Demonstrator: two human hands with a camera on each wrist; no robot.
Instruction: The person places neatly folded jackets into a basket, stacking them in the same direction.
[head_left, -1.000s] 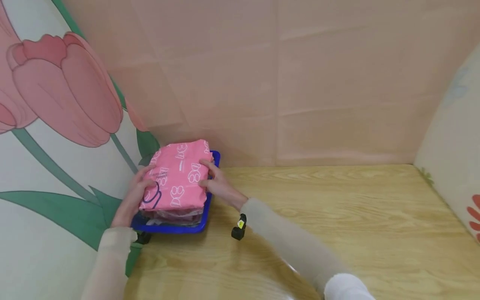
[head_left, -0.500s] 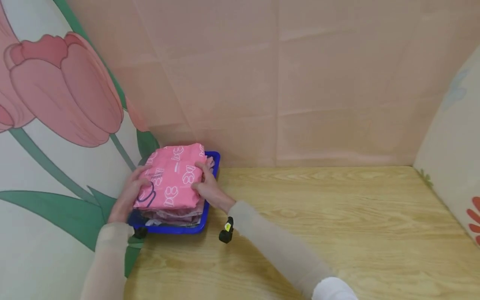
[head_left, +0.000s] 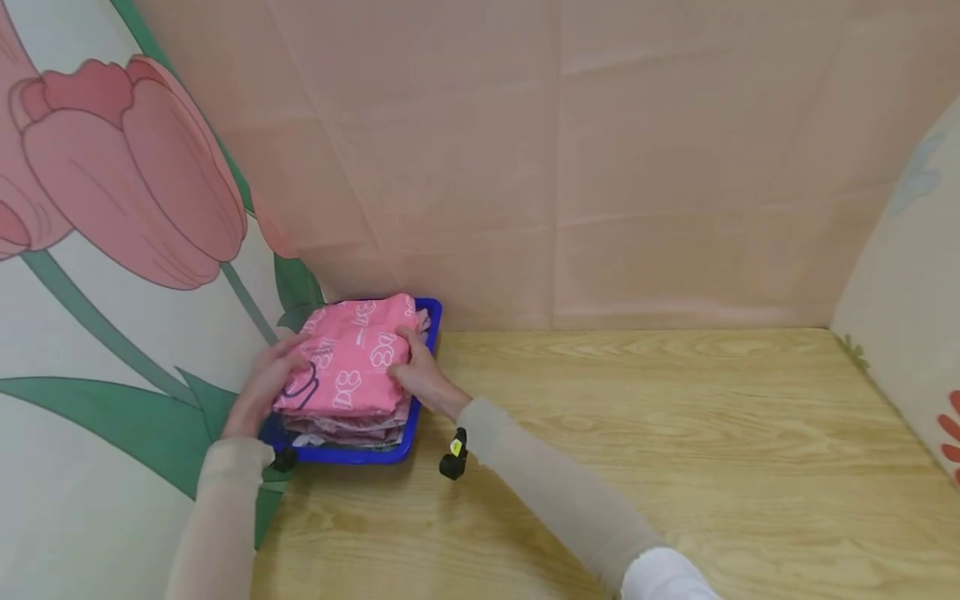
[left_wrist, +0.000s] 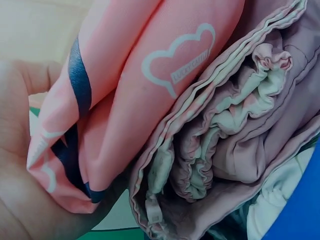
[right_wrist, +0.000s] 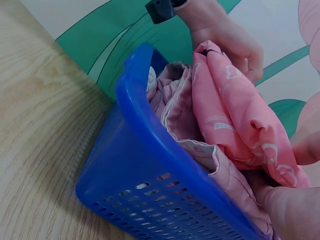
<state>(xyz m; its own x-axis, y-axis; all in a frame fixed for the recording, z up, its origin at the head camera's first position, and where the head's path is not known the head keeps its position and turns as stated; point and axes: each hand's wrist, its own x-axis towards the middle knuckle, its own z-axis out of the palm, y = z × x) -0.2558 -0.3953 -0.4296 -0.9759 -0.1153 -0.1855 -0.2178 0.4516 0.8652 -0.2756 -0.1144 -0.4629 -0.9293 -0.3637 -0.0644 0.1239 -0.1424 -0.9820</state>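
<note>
A folded pink cloth (head_left: 352,358) with white cartoon prints and a dark blue line lies over a stack of folded mauve clothes (left_wrist: 240,135) in a blue plastic basket (head_left: 352,456). My left hand (head_left: 264,382) grips its left edge, and in the left wrist view the palm and thumb wrap a folded corner. On the opposite edge my right hand (head_left: 429,377) pinches the cloth, with some fingers tucked beneath it in the right wrist view. The pink cloth rises above the rim, close over the mauve clothes. White fabric (left_wrist: 277,200) shows lower in the basket.
The basket stands on a wood-grain table (head_left: 675,450), against the left panel (head_left: 90,333) painted with tulips. Behind it rises a plain pinkish-brown backdrop (head_left: 555,167). Another printed panel (head_left: 915,275) borders the right side.
The pink cloth has shifted slightly left and sunk lower over the stack in the basket. Both hands moved with it, keeping their hold on its edges.
</note>
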